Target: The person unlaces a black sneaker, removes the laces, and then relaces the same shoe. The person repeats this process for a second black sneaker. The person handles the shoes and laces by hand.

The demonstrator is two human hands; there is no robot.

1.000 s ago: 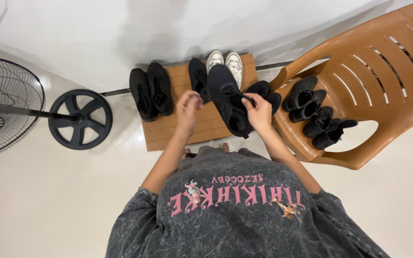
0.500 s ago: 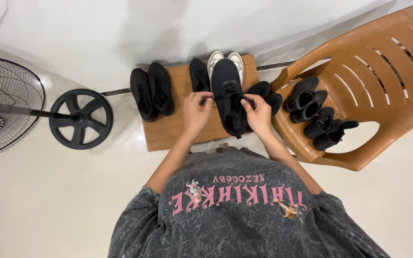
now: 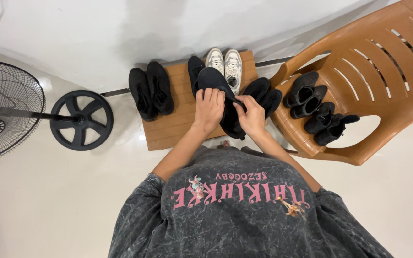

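I hold a black sneaker [image 3: 212,80] above a low wooden rack [image 3: 173,126]. My left hand [image 3: 208,109] lies over the shoe's top and grips it. My right hand [image 3: 251,114] pinches the shoe's right side near its lace. The heel end of the shoe is hidden between my hands. Its black mate [image 3: 195,69] rests on the rack just to the left, and a white pair [image 3: 224,62] stands behind the held shoe.
A black pair [image 3: 151,91] sits at the rack's left end, another black pair [image 3: 264,93] at its right. A brown plastic chair [image 3: 374,71] on the right carries two black pairs [image 3: 317,111]. A standing fan [image 3: 5,112] with round base [image 3: 80,119] is left. A white wall runs behind.
My left hand has moved right from the lace end onto the top of the shoe. The shoe has shifted left and tilted, uncovering the white pair. My hands are now closer together.
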